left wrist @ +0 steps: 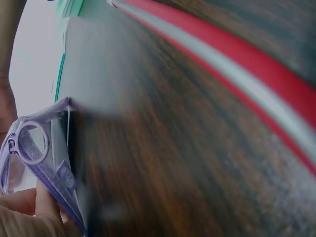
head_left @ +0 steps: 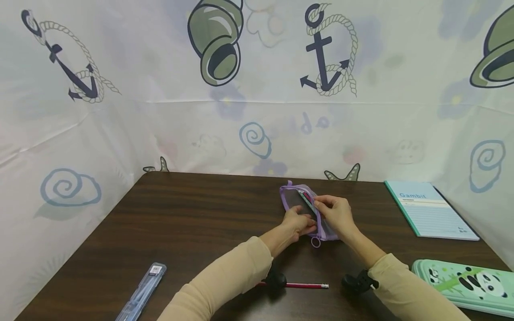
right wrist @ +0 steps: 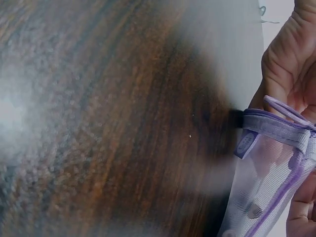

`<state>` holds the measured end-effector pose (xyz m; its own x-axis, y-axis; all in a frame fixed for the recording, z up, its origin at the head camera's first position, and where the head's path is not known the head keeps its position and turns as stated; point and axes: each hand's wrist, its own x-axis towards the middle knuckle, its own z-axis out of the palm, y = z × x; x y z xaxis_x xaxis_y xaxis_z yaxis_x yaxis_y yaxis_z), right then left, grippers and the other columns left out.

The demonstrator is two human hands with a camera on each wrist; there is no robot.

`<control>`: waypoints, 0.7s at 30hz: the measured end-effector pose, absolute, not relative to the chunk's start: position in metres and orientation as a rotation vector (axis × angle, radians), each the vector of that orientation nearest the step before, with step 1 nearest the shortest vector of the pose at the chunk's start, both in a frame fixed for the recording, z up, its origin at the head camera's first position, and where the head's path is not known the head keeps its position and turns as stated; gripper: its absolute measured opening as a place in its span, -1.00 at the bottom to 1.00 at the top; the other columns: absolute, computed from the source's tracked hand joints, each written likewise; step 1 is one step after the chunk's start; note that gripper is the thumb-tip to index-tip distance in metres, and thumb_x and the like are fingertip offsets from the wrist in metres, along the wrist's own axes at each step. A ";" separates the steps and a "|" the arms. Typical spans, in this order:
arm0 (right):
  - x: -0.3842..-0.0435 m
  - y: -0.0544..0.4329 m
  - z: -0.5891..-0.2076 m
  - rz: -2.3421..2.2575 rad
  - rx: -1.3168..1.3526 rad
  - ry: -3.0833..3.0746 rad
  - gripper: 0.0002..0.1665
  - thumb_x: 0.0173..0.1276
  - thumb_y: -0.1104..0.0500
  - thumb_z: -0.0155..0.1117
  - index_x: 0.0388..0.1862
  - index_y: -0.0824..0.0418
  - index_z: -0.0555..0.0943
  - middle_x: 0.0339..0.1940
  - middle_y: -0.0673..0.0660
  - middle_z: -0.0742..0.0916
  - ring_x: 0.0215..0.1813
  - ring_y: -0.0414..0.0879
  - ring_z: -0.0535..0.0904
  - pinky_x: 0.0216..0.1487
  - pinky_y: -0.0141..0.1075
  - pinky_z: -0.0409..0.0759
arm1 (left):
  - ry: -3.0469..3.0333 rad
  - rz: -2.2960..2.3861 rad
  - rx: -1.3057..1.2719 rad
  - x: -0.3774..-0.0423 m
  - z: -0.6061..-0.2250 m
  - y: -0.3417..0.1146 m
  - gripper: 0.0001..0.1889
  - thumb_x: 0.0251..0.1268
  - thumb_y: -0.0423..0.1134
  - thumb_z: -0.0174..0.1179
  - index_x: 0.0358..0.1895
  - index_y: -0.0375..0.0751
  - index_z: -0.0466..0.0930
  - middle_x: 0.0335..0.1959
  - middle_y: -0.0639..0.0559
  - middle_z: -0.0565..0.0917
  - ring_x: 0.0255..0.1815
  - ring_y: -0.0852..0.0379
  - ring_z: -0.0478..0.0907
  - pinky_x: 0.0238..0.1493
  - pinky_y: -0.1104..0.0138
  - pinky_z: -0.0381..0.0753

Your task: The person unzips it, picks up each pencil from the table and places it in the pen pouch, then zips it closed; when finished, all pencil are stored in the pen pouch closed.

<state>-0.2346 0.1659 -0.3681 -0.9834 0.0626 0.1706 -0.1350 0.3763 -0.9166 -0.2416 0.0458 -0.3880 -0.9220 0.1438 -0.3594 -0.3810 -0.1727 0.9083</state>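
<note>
A purple mesh pencil pouch (head_left: 320, 229) with a ring zipper pull (head_left: 316, 242) lies unzipped towards the back of the table, tilted between both hands. My left hand (head_left: 296, 222) grips its near left side, with fingers at the opening. On the other side my right hand (head_left: 336, 215) pinches the pouch's upper edge between thumb and fingers. Slim pencils (head_left: 307, 199), one light-coloured and one reddish, show inside the opening, partly covered by the right fingertips. The wrist views show the mesh pouch (left wrist: 55, 170) close up, with fingers around it.
A red pencil (head_left: 307, 286) lies beneath the left forearm. At the left front is a clear plastic case (head_left: 145, 285). On the right are a light blue notebook (head_left: 433, 214) and a green panda pencil case (head_left: 453, 285). A printed cloth hangs behind the table.
</note>
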 end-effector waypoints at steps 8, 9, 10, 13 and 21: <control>-0.235 0.167 -0.367 1.638 0.071 -2.457 -0.75 0.31 0.32 0.22 -0.11 0.48 0.63 -0.39 0.23 0.69 -0.50 -0.25 0.49 -0.51 -0.50 0.51 | 1.801 1.952 -0.027 -0.233 -0.378 0.013 -0.54 0.22 -0.53 0.14 0.21 -0.43 0.34 -0.05 -0.23 0.59 -0.14 -0.03 0.64 -0.04 0.24 0.67; -0.235 0.167 -0.366 1.640 0.071 -2.454 -0.75 0.31 0.32 0.22 -0.11 0.48 0.63 -0.39 0.22 0.70 -0.50 -0.26 0.49 -0.50 -0.50 0.52 | 1.807 1.858 0.043 -0.231 -0.376 0.004 -0.61 0.25 -0.50 0.14 0.16 -0.43 0.40 -0.11 -0.19 0.61 -0.17 0.01 0.64 -0.03 0.23 0.67; -0.235 0.167 -0.365 1.639 0.073 -2.453 -0.75 0.31 0.32 0.22 -0.11 0.48 0.63 -0.38 0.22 0.70 -0.49 -0.28 0.49 -0.49 -0.51 0.53 | 1.815 1.752 0.119 -0.229 -0.375 -0.004 -0.66 0.27 -0.46 0.14 0.10 -0.43 0.45 -0.18 -0.13 0.63 -0.20 0.06 0.63 -0.04 0.23 0.67; -0.235 0.169 -0.364 1.637 0.076 -2.445 -0.75 0.31 0.31 0.22 -0.11 0.48 0.63 -0.36 0.22 0.71 -0.49 -0.32 0.49 -0.48 -0.53 0.53 | 1.820 1.436 0.323 -0.219 -0.370 -0.030 -0.75 0.28 -0.41 0.16 -0.01 -0.40 0.54 -0.32 0.02 0.64 -0.26 0.15 0.61 -0.06 0.24 0.68; -0.234 0.171 -0.367 1.660 0.087 -2.442 -0.74 0.32 0.34 0.19 -0.09 0.50 0.61 -0.31 0.29 0.72 -0.45 -0.27 0.57 -0.43 -0.50 0.61 | 1.778 1.130 0.477 -0.204 -0.373 -0.064 -0.79 0.20 -0.48 0.21 -0.08 -0.41 0.58 -0.39 0.08 0.65 -0.33 0.26 0.58 -0.22 0.41 0.67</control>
<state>-0.2343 0.1710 -0.3668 -0.9807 0.0567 0.1871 -0.1531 0.3725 -0.9153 -0.2036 -0.0640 -0.3734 -0.4801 0.7177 -0.5043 -0.1517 0.4984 0.8536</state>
